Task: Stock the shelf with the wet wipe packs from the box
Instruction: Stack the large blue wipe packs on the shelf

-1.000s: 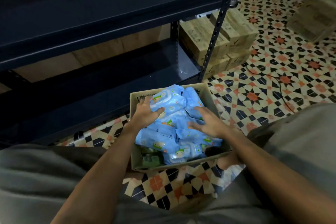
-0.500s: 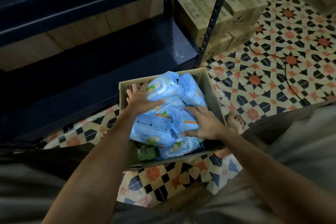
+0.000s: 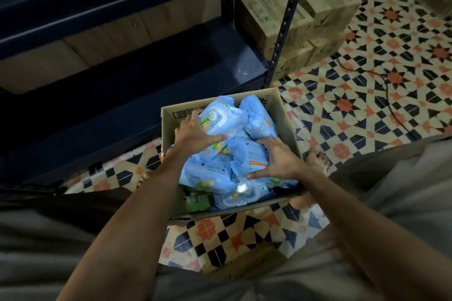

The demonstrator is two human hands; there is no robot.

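Observation:
A cardboard box [image 3: 281,115] stands on the tiled floor between my knees, heaped with several light blue wet wipe packs. My left hand [image 3: 193,134] grips the topmost pack [image 3: 217,117] at the far left of the heap, thumb across its near edge and fingers over its left side. My right hand [image 3: 278,159] rests with spread fingers on a pack lying label side up [image 3: 252,154] at the middle right. The dark shelf [image 3: 146,85] just behind the box holds no packs.
A green item [image 3: 198,200] lies in the box's near left corner. The rack's upright post [image 3: 283,29] rises just beyond the box, with stacked cardboard cartons [image 3: 269,12] behind it. A black cable [image 3: 391,95] runs across the floor at right. My bare foot [image 3: 316,157] is beside the box.
My view has tipped down toward the box. My left hand has slid further onto the top pack, and my right hand has settled with spread fingers on the pack at the middle right.

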